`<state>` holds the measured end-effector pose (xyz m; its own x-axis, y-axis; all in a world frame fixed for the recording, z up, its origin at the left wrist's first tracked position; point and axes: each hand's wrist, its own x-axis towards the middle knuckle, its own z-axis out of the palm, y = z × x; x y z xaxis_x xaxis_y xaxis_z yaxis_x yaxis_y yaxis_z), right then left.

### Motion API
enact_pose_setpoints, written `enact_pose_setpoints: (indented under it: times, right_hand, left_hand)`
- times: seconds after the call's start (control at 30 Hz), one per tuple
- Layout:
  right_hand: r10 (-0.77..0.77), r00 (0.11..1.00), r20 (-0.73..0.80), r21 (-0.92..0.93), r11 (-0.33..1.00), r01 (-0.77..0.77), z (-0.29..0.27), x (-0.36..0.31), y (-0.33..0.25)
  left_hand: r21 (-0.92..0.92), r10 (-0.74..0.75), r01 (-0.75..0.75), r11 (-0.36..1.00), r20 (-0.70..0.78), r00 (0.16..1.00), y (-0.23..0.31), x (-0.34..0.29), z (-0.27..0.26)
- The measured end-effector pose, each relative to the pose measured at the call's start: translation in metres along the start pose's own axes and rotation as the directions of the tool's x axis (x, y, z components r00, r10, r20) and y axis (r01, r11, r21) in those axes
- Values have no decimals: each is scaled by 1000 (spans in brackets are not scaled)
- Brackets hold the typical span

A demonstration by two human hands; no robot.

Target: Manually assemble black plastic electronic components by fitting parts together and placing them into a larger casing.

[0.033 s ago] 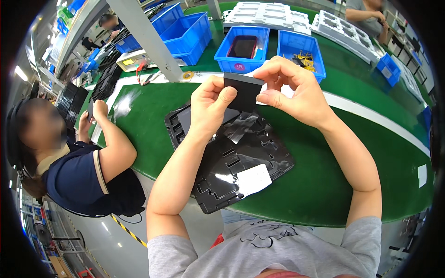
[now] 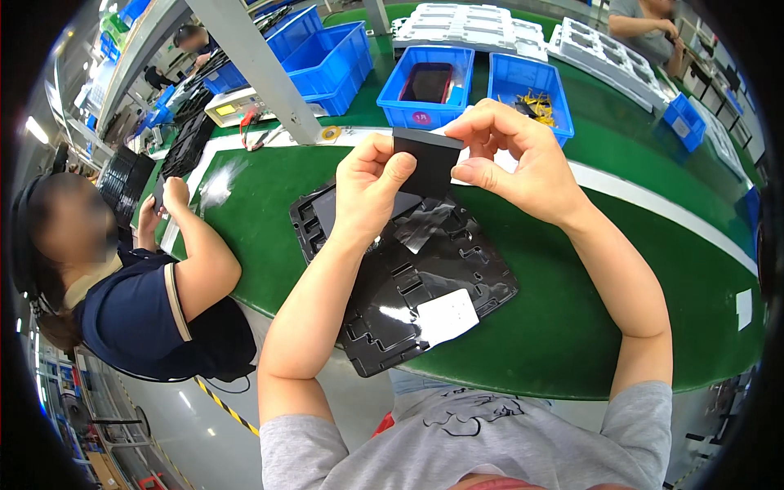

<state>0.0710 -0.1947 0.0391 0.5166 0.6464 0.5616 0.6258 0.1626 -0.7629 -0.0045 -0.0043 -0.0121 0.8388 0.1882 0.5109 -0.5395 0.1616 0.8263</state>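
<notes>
Above the bench I hold up a flat black rectangular piece [image 2: 428, 169] with a greyish top edge. My left hand [image 2: 365, 188] is closed on its left side, thumb in front and fingers behind. At the right side, my right hand [image 2: 527, 171] has its index finger by the top corner and its thumb lower on the edge. Below them lies a black moulded plastic tray [image 2: 371, 347], turned at an angle. A dark flat piece [image 2: 327, 214] sits in its far left part, partly behind my left arm. A white sheet [image 2: 447, 318] rests on the near right part.
Blue bins [image 2: 425, 113] stand beyond my hands, one with a dark red-edged device, another with yellow pieces [image 2: 535, 106]. White moulded trays [image 2: 469, 28] lie farther back. A grey post [image 2: 265, 69] rises beside a tape roll [image 2: 330, 133]. At left, a co-worker [image 2: 155, 310] handles a dark piece.
</notes>
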Motion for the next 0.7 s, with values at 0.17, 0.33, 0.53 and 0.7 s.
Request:
enact_pose_setpoints:
  times: [0.17, 0.33, 0.53, 0.7]
  right_hand:
    - [-101, 994, -51, -18, 995, 100, 5, 0, -2]
    - [-132, 990, -52, -49, 990, 130, 4, 0, 0]
    - [-36, 997, -74, 17, 999, 37, 6, -2, -4]
    - [-71, 996, -57, -19, 997, 70, 5, -2, -4]
  left_hand:
    - [-21, -83, 83, 996, -10, 996, 0, 1, -3]
    - [-23, -100, 100, 995, 3, 995, -1, 1, -2]
    - [-126, -217, 219, 968, 24, 976, 1, 1, -2]
    - [-171, -266, 274, 947, 68, 962, -1, 1, -4]
